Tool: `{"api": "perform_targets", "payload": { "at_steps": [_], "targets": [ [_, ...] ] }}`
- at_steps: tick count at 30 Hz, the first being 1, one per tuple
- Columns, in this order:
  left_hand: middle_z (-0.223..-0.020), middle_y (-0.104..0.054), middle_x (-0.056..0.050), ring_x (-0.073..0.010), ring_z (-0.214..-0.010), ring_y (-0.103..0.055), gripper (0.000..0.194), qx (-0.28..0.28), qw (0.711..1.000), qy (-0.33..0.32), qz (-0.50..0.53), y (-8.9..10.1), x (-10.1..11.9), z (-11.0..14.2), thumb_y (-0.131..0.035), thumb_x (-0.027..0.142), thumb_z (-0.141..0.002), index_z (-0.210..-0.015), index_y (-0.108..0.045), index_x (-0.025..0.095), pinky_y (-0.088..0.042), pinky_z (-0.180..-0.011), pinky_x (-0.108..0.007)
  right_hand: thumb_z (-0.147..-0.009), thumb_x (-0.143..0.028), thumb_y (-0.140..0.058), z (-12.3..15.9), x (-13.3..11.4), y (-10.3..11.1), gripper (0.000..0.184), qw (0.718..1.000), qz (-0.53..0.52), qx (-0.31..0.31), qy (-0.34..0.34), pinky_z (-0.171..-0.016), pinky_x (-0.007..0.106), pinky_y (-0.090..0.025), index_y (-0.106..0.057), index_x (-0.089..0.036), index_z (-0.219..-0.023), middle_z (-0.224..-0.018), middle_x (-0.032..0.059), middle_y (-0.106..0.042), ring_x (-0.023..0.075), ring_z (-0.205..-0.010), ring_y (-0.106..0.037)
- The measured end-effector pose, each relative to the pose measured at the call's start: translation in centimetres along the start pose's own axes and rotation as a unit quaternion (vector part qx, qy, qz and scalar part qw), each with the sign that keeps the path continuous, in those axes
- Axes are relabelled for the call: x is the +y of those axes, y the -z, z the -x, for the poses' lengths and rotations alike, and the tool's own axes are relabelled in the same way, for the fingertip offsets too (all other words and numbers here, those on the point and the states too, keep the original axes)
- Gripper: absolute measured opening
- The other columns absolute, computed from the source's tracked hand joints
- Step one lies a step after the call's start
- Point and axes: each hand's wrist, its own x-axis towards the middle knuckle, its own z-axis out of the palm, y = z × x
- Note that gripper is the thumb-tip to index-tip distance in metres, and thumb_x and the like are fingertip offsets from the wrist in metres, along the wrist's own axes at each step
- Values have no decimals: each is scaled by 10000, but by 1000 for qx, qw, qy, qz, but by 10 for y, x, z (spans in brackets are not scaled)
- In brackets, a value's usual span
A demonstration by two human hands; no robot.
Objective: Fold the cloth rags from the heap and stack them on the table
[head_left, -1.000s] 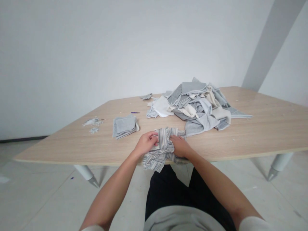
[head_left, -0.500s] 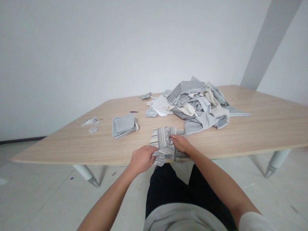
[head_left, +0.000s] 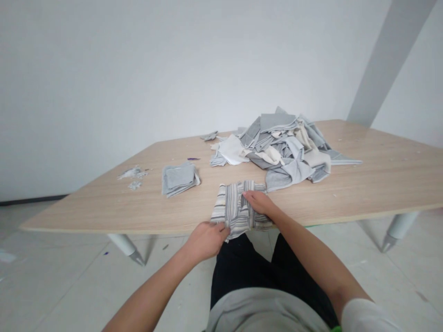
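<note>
A grey-and-white striped cloth (head_left: 232,205) lies at the near edge of the wooden table (head_left: 363,184), its lower end hanging over the edge. My left hand (head_left: 205,240) is closed, pinching that hanging lower edge just below the table rim. My right hand (head_left: 258,202) rests on the cloth's right part, fingers pressed down on it and gathering a fold near the middle.
A big loose heap of grey, white and cream cloths (head_left: 284,150) fills the table's far middle. A small folded stack of grey cloths (head_left: 179,178) sits to the left. Scraps of lint (head_left: 133,175) lie further left. Table legs (head_left: 126,246) stand on the tiled floor.
My left hand has slid from the cloth's upper left down toward me to its lower edge, drawing the cloth out flatter. My right hand stayed on the cloth.
</note>
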Motion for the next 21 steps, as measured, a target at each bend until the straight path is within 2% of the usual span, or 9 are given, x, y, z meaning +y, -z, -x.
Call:
{"api": "perform_targets", "payload": {
  "at_steps": [6,13,17,19,21],
  "targets": [
    [-879,-646,-85,-232,-656,-630,277,-27,998,8,-53,3,-11,8,-417,114,-841,-1031,-604,190,-438,-556,-335,-976,-438,-306,1,0,2,448,1000,-3,0,3,-808,251,-412,-677,-192,-919,-983,59,-706,179,-929,-625],
    [-945,-651,-103,-235,-723,-638,358,-41,995,72,-46,-3,-32,18,-405,104,-826,-1105,-601,213,-461,-620,-349,-917,-440,-461,4,-3,0,369,999,11,30,-3,-922,298,-413,-664,-188,-1096,-1153,90,-666,215,-1085,-590],
    [-1043,-627,-114,-282,-926,-608,497,-22,997,77,19,4,-27,23,-519,188,-739,-1235,-543,214,-488,-742,-396,-919,-386,-462,13,-11,5,372,997,29,70,-11,-1036,376,-332,-633,-148,-1148,-1299,133,-570,246,-1239,-479],
    [-1140,-598,-110,-296,-1053,-559,633,3,996,59,67,8,-23,25,-588,239,-674,-1300,-496,217,-477,-851,-411,-920,-364,-452,25,-15,10,376,992,46,113,-27,-1081,413,-268,-619,-129,-1161,-1361,147,-510,261,-1317,-385],
    [-1253,-551,-89,-282,-1150,-511,682,38,992,35,115,8,-21,24,-613,265,-662,-1329,-474,237,-436,-959,-395,-918,-363,-444,42,-19,17,367,982,68,166,-61,-1082,397,-271,-621,-129,-1139,-1333,144,-534,256,-1307,-394]
  ]
}}
